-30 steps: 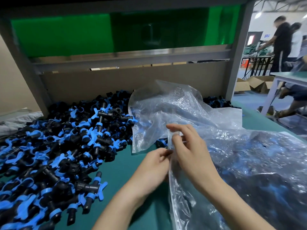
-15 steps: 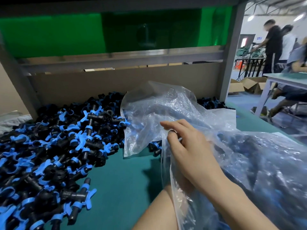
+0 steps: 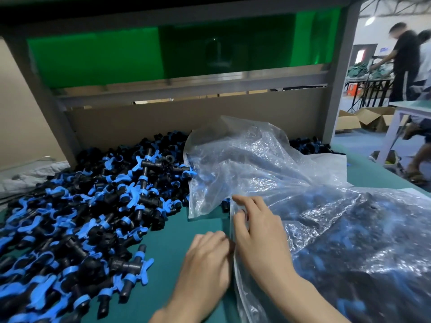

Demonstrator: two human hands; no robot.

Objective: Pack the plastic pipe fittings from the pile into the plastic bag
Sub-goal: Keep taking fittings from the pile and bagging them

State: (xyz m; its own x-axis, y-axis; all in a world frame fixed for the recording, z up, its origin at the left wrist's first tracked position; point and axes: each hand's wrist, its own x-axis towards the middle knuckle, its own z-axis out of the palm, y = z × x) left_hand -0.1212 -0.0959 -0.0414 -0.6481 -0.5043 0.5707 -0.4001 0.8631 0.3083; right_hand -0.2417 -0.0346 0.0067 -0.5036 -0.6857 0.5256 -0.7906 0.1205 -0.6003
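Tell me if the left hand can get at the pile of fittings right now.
Probably yes: only bare green mat separates the left hand from the pile of fittings, once it lets go of the plastic bag edge.

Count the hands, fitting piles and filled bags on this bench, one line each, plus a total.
Hands: 2, the left hand and the right hand
Piles: 1, the fitting pile
Bags: 1, the filled bag
Total: 4
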